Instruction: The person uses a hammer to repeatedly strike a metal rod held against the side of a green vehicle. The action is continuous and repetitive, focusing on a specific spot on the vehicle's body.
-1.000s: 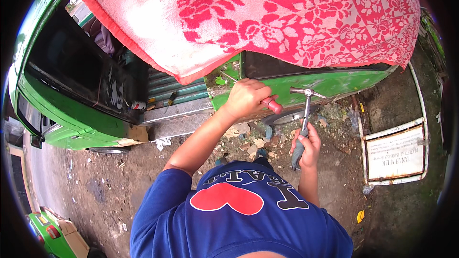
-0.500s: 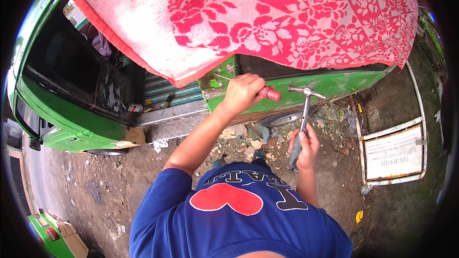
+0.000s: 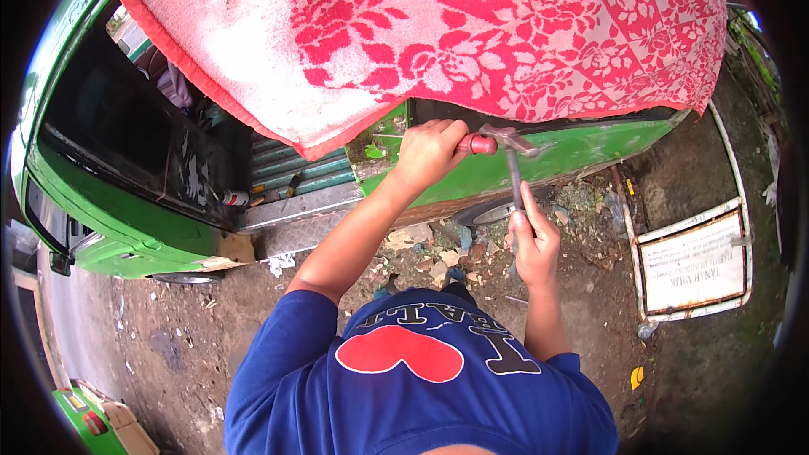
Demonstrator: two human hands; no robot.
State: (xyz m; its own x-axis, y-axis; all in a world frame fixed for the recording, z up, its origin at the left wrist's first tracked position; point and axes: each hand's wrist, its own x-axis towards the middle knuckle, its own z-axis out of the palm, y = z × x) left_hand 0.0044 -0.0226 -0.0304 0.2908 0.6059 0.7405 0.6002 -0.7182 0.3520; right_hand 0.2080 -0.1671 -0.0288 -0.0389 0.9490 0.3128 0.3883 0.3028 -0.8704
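My left hand (image 3: 430, 154) is closed around a screwdriver, its red handle (image 3: 481, 145) sticking out to the right of the fist. The tool lies roughly sideways against the green vehicle's body panel (image 3: 438, 189), near a patch of worn paint; its tip is hidden behind my hand. My right hand (image 3: 537, 244) grips a hammer (image 3: 515, 170) by the shaft. The hammer's head is at the end of the screwdriver handle, touching or very close to it.
A red and white flowered blanket (image 3: 506, 34) drapes over the vehicle above my hands. To the left are the open doorway with a ridged floor (image 3: 316, 179) and a paintbrush (image 3: 293, 184). Rubble (image 3: 438, 257) litters the ground. A white-framed sign (image 3: 693, 274) lies at right.
The hammer has swung left and up, from apart to the screwdriver's handle end. My right hand rose slightly with it. My left hand stays nearly in place.
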